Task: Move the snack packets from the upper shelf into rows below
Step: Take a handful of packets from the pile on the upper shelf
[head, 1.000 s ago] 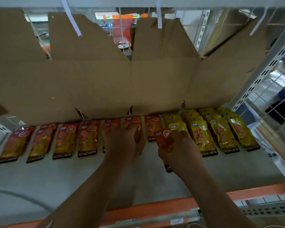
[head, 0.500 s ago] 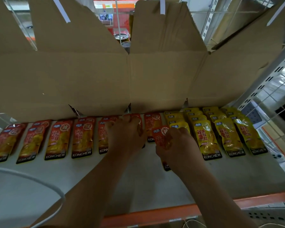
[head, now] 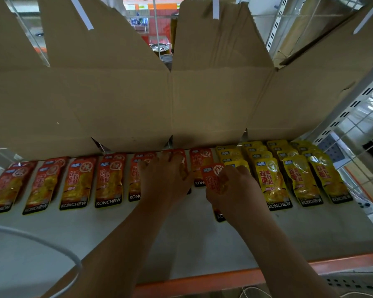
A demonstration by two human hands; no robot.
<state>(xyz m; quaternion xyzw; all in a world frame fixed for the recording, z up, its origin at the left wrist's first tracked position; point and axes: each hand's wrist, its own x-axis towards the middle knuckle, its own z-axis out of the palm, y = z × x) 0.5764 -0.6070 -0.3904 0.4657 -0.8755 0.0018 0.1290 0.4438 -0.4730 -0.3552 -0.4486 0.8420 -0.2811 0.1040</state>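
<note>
**Packets, hands and cans on the shelf: a count**

Red packets: seven stacks lie in a row, from the leftmost red packet (head: pixel 2 188) to the one (head: pixel 199 166) beside the yellow ones, plus one more red packet (head: pixel 213 179) held in a hand. That makes eight front packets in sight; how many lie beneath cannot be told.

Yellow packets (head: pixel 271 181): four columns, each overlapped several deep; exact total unclear.

Hands: two. Cardboard sheet (head: pixel 116 104): one. Cans (head: pixel 159 48) behind it: two.
</note>
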